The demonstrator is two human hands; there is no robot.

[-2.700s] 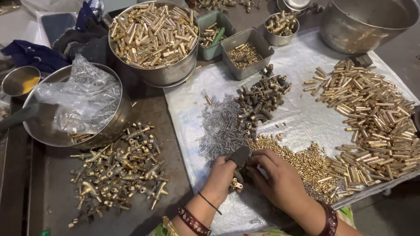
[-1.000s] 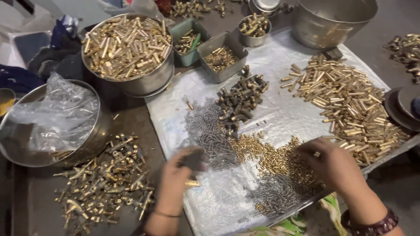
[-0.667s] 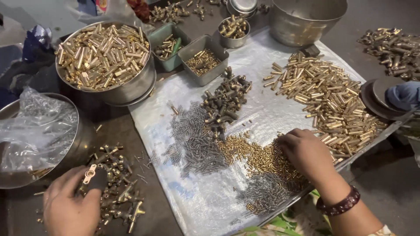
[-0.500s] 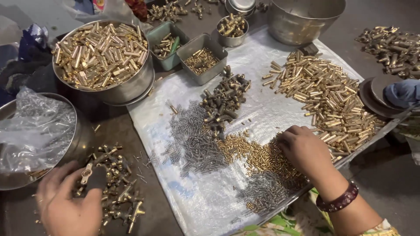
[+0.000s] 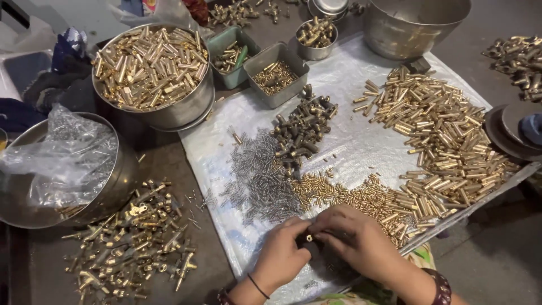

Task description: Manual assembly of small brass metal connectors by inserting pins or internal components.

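Brass piece (image 5: 309, 238), small and partly hidden, sits pinched between the fingertips of both hands at the near edge of the white plastic sheet (image 5: 361, 141). In the head view, the left hand (image 5: 280, 257) curls in from the left with its fingers closed on the piece, a thin dark band on its wrist. The right hand (image 5: 358, 244) meets it from the right, fingers bent over the same spot and touching the left fingertips; how much of the piece each hand grips cannot be told.

Just beyond the hands lies a spread of small brass pins (image 5: 350, 197), with a patch of grey springs (image 5: 262, 181) to its left and a heap of dark sleeves (image 5: 302, 130) further back. A broad pile of brass tubes (image 5: 446, 141) covers the right part of the sheet. Off the sheet, to the left of the hands, a heap of assembled brass fittings (image 5: 132, 240) lies on the dark table. Behind it stand a steel bowl lined with a clear bag (image 5: 62, 164) and a round steel tub of brass tubes (image 5: 152, 70).
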